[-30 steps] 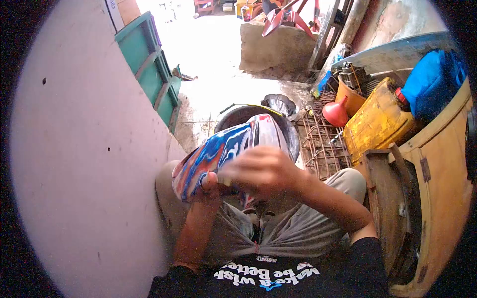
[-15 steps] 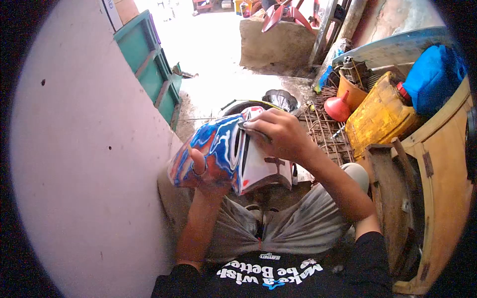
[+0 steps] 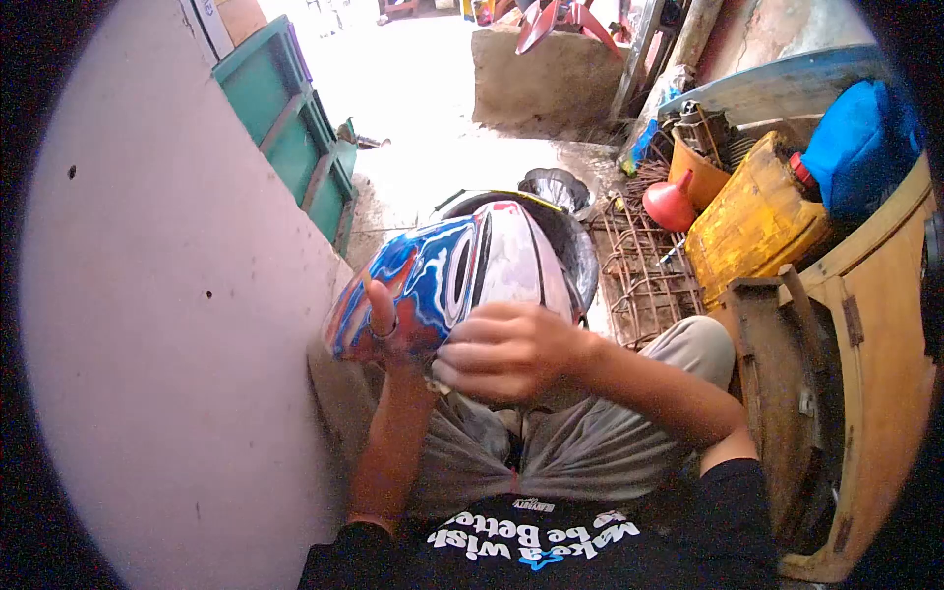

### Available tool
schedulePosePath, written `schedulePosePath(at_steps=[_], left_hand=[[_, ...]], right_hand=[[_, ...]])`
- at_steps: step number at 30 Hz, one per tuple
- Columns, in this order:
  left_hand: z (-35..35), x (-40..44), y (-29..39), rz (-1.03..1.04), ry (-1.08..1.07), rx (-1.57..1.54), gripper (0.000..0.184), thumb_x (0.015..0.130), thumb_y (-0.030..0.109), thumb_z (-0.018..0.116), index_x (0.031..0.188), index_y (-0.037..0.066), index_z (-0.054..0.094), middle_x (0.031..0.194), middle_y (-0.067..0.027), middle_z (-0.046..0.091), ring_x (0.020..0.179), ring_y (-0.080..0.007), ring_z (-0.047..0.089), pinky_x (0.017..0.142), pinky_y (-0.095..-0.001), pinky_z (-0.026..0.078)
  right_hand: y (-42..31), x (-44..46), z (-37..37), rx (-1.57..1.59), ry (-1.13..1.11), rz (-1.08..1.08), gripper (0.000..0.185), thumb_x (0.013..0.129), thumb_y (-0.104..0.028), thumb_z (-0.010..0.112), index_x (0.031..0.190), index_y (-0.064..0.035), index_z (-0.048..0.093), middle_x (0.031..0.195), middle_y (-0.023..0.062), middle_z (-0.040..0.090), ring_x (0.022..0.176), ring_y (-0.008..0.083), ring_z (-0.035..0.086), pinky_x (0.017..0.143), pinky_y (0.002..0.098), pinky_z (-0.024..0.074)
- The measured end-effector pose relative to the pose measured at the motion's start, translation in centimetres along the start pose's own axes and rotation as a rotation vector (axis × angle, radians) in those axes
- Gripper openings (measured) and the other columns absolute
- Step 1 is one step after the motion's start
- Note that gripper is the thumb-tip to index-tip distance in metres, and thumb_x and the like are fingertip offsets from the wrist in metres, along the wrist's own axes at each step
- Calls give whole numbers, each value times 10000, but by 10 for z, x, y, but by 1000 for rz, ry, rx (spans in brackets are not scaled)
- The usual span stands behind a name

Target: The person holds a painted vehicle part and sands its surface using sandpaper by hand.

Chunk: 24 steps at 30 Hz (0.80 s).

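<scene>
A glossy helmet-like shell (image 3: 418, 270) rests above my lap, swirled in blue, white and orange-red on its left side and plain whitish on the right. A long dark slot runs between the two parts. My left hand (image 3: 385, 329) holds the shell from its near left side, thumb up against the painted surface; its other fingers are mostly hidden. At the shell's near edge is my right hand (image 3: 506, 349), slightly blurred, with its fingers curled together. What those fingers hold, if anything, is hidden.
A white wall (image 3: 177, 324) stands close on my left, with a green panel (image 3: 285, 118) beyond it. On the right are a metal grid (image 3: 644, 261), red funnel (image 3: 669, 202), yellow jerrycan (image 3: 752, 221), blue container (image 3: 855, 147) and wooden frame (image 3: 865, 334). A black container (image 3: 558, 190) stands behind the shell.
My right hand has moved from the shell's top, where a small dark piece showed under its fingers, down toward me to the near edge. The shell has tilted slightly; my left hand stays on it.
</scene>
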<state>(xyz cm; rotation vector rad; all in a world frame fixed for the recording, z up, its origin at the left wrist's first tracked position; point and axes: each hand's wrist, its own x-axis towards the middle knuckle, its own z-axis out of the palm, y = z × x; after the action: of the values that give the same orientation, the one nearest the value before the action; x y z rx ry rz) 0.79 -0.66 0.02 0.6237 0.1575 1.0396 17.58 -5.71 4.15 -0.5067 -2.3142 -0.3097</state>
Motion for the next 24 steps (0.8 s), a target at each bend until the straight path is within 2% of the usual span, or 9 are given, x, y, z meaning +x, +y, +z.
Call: schedulePosePath(at_steps=[1, 5, 6, 7, 10, 13, 16, 20, 24], left_hand=[[0, 0, 0, -2, -1, -15, 1034, 873, 778, 602, 1525, 1, 403, 1483, -186, 547, 1323, -335, 571, 1130, -501, 455], [6, -1, 4, -39, -46, -56, 1023, 874, 772, 610, 1519, 3, 411, 1475, -186, 555, 1311, -328, 580, 1126, -490, 465], [0, -1, 1, -62, -48, -86, 1028, 871, 776, 611, 1523, 8, 408, 1486, -182, 544, 1325, -321, 568, 1133, -493, 457], [-6, -1, -1, -84, -49, -116, 1034, 868, 779, 612, 1528, 12, 405, 1497, -178, 534, 1340, -315, 556, 1139, -497, 449], [-74, 4, -12, -391, -166, -713, 1049, 863, 801, 592, 1533, 16, 403, 1513, -167, 519, 1358, -305, 538, 1150, -497, 437], [9, -12, 1, -25, 108, -26, 1050, 873, 816, 558, 1540, 20, 398, 1523, -171, 503, 1363, -293, 526, 1149, -487, 434], [15, -11, 3, 46, 51, 189, 1062, 874, 822, 547, 1520, -9, 403, 1480, -183, 534, 1324, -290, 556, 1119, -474, 458], [-29, -1, -17, 29, -127, -30, 1085, 859, 825, 567, 1504, -33, 406, 1427, -187, 578, 1258, -304, 609, 1080, -460, 496], [1, -12, -10, 6, -82, -21, 1102, 831, 820, 614, 1513, -20, 402, 1474, -177, 545, 1319, -311, 568, 1132, -487, 456]], right_hand=[[7, -5, 0, -42, -1, -16, 159, 819, -179, 682, 963, -115, 702, 932, 58, 675, 836, 224, 701, 763, 373, 594], [57, -24, -19, -295, -36, 487, 169, 796, -155, 739, 964, -169, 729, 882, 45, 706, 811, 228, 707, 668, 382, 558], [44, -19, -25, -262, -136, 458, 132, 821, -155, 721, 952, -165, 725, 898, 45, 711, 811, 218, 708, 663, 387, 559], [28, -12, -9, -212, 28, 339, 125, 818, -161, 710, 942, -156, 721, 917, 42, 720, 819, 217, 711, 689, 388, 572], [0, -1, 6, -57, 52, 128, 154, 821, -161, 700, 974, -157, 718, 941, 38, 724, 826, 214, 714, 729, 389, 587], [42, -15, -15, -139, -37, 389, 194, 815, -149, 700, 1007, -150, 722, 957, 43, 727, 826, 235, 716, 746, 400, 593], [34, -11, -21, -274, -133, 485, 181, 835, -153, 699, 1012, -126, 723, 967, 73, 737, 824, 251, 723, 746, 389, 597], [-8, 11, -10, 6, 7, 42, 223, 866, -157, 663, 1073, -117, 738, 1063, 29, 700, 1021, 196, 700, 863, 368, 594], [46, -2, -27, -258, -17, 531, 175, 858, -133, 686, 1025, -121, 734, 964, 67, 711, 839, 241, 726, 775, 398, 610]])
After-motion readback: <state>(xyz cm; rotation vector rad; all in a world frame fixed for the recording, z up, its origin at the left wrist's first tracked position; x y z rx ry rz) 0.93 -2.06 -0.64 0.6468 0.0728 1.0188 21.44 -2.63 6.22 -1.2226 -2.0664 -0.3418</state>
